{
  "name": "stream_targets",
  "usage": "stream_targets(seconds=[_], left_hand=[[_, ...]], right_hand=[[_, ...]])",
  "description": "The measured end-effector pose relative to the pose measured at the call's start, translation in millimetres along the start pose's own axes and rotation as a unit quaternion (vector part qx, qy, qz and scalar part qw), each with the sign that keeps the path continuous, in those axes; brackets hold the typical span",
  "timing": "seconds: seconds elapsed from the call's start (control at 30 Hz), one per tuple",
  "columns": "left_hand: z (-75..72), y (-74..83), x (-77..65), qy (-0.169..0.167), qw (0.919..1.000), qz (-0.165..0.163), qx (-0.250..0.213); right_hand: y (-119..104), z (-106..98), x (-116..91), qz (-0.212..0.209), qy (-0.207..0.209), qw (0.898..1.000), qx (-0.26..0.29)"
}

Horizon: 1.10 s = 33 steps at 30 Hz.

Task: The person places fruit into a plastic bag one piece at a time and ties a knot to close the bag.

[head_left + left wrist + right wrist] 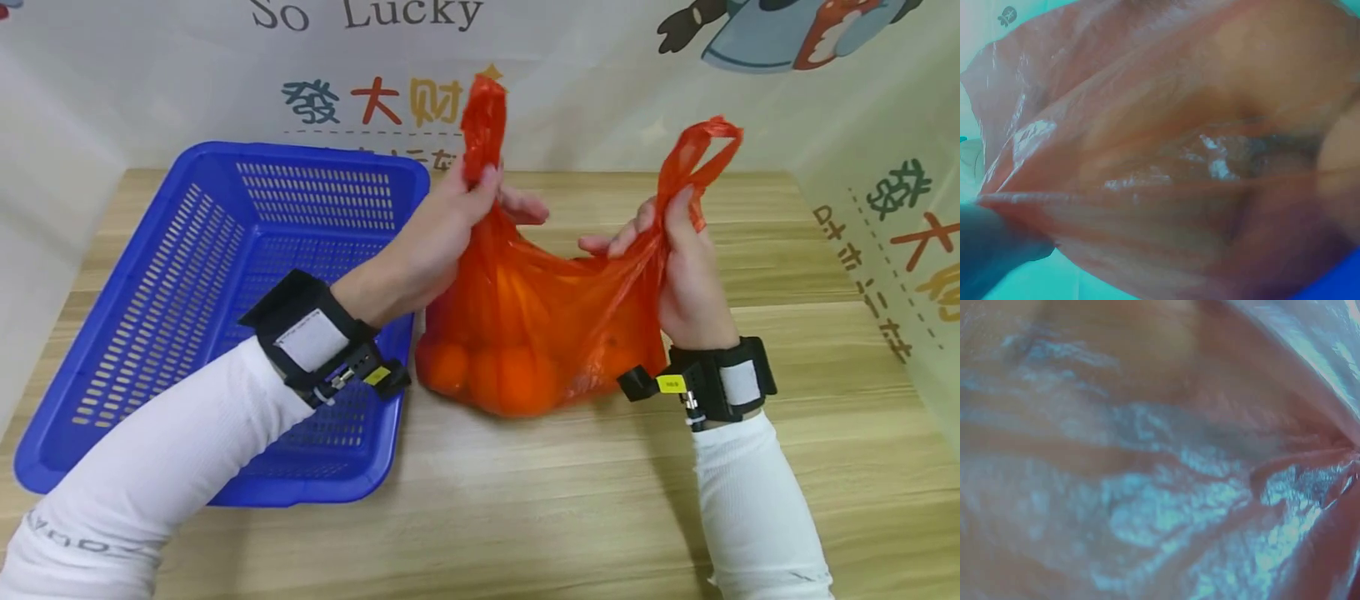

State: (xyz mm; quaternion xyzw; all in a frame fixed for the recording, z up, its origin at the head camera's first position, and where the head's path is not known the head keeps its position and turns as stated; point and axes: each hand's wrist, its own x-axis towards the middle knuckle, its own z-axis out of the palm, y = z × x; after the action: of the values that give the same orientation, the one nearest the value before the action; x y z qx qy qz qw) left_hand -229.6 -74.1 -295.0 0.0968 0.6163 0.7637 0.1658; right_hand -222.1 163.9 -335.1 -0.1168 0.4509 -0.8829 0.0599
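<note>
A red plastic bag (540, 308) with several round orange fruits showing through it hangs between both hands in the head view. My left hand (457, 221) grips its left handle, which sticks up above the thumb. The right handle loop rises over my right hand (690, 267), whose thumb and fingers pinch the gathered plastic below it. In the left wrist view the stretched bag (1147, 156) fills most of the picture, with part of a hand at the lower left. Crinkled, shiny plastic of the bag (1166, 500) covers the right wrist view.
To the left of the bag stands a blue plastic basket (401, 417) with slotted walls, partly behind my left forearm. Both stand over a wood-grain table (525, 517). A white printed sheet (585, 92) hangs along the back, and another covers the right side.
</note>
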Motion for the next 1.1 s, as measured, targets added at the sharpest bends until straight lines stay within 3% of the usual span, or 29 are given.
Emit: stream_targets(seconds=[0.13,0.23,0.37,0.47,0.57,0.63,0.73,0.8,0.9,0.97,1.1], left_hand=[[-5.7,-1.0,2.3,0.054,0.9985,0.005,-0.01],[-5.0,-3.1,3.8,0.055,0.9972,-0.013,-0.049],[-5.4,-3.4,2.9,-0.005,0.9986,-0.029,-0.044],[-8.2,-3.1,0.5,-0.054,0.9973,-0.032,0.037],[-10.8,-4.2,-1.1,-0.057,0.9918,-0.046,0.105],[-11.9,-5.4,-0.7,-0.038,0.9908,-0.053,0.118],[-12.8,-6.6,0.9,-0.025,0.9954,-0.046,0.08],[-12.8,-7.1,1.8,-0.029,0.9982,-0.034,0.041],[-10.1,-8.1,2.3,-0.029,0.9992,-0.027,-0.006],[-6.4,-9.2,3.3,-0.025,0.999,-0.024,-0.029],[1.1,-12.6,6.9,-0.015,0.998,-0.023,-0.056]], right_hand=[[-3,-5,-4,-0.009,0.002,0.998,0.061],[-1,-6,-7,-0.013,-0.037,0.998,0.053],[-2,-10,-9,-0.014,-0.13,0.991,-0.006],[-8,-18,-12,0.0,-0.145,0.985,-0.096],[-12,-24,-10,0.006,-0.124,0.977,-0.174],[-10,-27,-9,0.002,-0.101,0.978,-0.181],[-4,-28,-7,-0.014,-0.093,0.99,-0.109],[0,-26,-6,-0.015,-0.063,0.994,-0.084],[5,-19,-3,0.009,0.0,0.996,-0.094],[6,-11,-2,0.034,0.041,0.99,-0.133],[8,1,2,0.058,0.055,0.985,-0.152]])
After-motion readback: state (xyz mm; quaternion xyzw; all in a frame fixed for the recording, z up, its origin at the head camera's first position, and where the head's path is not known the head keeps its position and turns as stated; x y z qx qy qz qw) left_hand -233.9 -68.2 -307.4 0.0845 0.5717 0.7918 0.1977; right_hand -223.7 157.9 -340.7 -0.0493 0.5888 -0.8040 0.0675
